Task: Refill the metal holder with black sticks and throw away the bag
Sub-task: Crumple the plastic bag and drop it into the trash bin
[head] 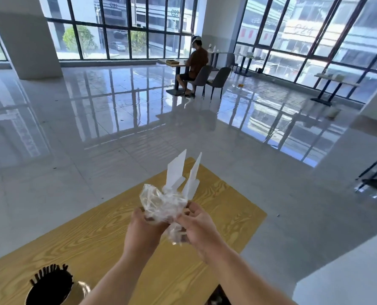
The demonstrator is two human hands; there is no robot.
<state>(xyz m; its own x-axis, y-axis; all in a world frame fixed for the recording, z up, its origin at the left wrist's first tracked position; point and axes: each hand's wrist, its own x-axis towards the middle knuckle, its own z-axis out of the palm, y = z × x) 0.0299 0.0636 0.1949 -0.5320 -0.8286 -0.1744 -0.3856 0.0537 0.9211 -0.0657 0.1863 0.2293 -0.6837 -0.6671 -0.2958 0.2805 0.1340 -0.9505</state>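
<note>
1. Metal holder (78,292): bottom left corner, standing on the table, partly cut off by the lower edge. Shiny rounded body, dark open mouth.
2. Black sticks (49,271): packed in the holder, upright, tips fanned along its far rim.
3. Table (77,234): yellow wood-grain top, one corner pointing away from the viewer; bare apart from the holder.
4. Left hand (144,227): raised above the table, fingers curled shut around the lower left of the bag.
5. Right hand (197,231): just beside the left, fingers closed, pinching the bag's lower right part.
6. Bag (163,202): clear plastic, crumpled into a wad between both hands, held clear of the tabletop. No sticks visible inside.
7. White flaps (176,170): two stiff, pointed white pieces standing up from the top of the bag; whether they belong to it cannot be told.
8. Floor (73,133): pale glossy tiles, reflecting the window frames.
9. Seated person (195,64): far off, back turned, at a small table (172,62) with two grey chairs (218,79) beside.
10. Windows (128,25): floor-to-ceiling, dark frames, buildings outside.
</note>
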